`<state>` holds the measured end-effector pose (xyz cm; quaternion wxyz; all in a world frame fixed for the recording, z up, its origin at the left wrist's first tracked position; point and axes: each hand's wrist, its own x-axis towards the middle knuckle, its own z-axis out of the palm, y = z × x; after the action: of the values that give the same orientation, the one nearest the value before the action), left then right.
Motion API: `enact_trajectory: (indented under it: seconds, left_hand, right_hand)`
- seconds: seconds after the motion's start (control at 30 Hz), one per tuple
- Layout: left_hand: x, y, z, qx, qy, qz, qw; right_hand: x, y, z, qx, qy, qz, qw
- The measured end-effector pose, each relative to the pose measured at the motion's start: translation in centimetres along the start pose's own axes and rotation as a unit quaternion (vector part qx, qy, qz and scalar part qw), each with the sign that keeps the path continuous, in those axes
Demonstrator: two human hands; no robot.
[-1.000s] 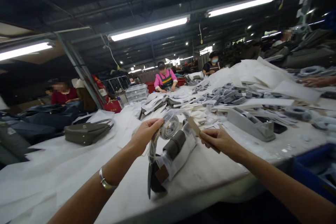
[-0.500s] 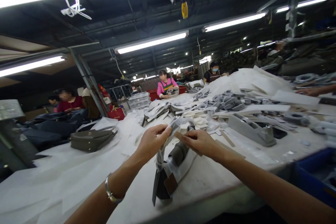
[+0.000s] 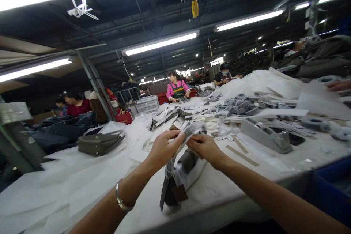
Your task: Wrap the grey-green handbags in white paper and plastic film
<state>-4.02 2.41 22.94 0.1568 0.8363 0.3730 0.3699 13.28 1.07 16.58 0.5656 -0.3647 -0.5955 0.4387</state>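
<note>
Over a white-covered worktable [image 3: 219, 190], two bare hands work on a plastic-wrapped strap [image 3: 189, 130].
The left hand [image 3: 166, 148] pinches the wrapping between thumb and fingers; the right hand [image 3: 207, 150], fingertips together, clamps a brown strip [image 3: 195, 150] beside it. Below hang a dark roll [image 3: 187, 160] and a brown tag [image 3: 180, 193]; a tape dispenser [image 3: 265, 137] sits to the right.
</note>
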Motion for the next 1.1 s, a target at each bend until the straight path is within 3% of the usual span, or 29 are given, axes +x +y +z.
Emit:
enact_trajectory:
  seconds: [0.1, 0.23, 0.4, 0.53, 0.7, 0.87, 1.0, 1.1]
  left_hand:
    - [0.0, 0.0, -0.2, -0.014, -0.013, -0.002, 1.0]
    - [-0.1, -0.3, -0.1, -0.064, -0.033, -0.025, 0.997]
    - [-0.5, 0.1, 0.6, -0.058, -0.047, -0.024, 0.997]
    - [-0.8, 0.7, 0.7, -0.007, -0.013, 0.009, 1.0]
    - [-1.5, 1.0, 0.6, 0.039, 0.024, 0.038, 0.998]
    - [-1.9, 1.1, 1.1, 0.067, 0.037, 0.025, 0.997]
    - [-1.9, 1.1, 1.6, -0.032, 0.045, -0.03, 0.998]
    - [-1.8, 1.4, 1.8, -0.232, 0.053, -0.116, 0.964]
  right_hand:
    - [0.1, -0.3, 0.2, 0.057, -0.022, 0.014, 0.998]
    - [-0.9, -0.9, -0.6, 0.133, -0.073, 0.082, 0.985]
    - [-1.8, -1.5, -1.4, 0.172, 0.007, 0.139, 0.975]
    - [-2.8, -2.4, -1.4, 0.221, 0.02, 0.137, 0.965]
    - [-3.2, -3.7, -0.5, 0.152, 0.015, 0.125, 0.98]
    - [-2.7, -3.3, 0.8, 0.107, 0.11, 0.124, 0.98]
    - [-2.6, -2.6, 1.4, 0.115, 0.14, 0.091, 0.979]
    - [-2.6, -2.3, 1.5, 0.118, 0.133, 0.085, 0.98]
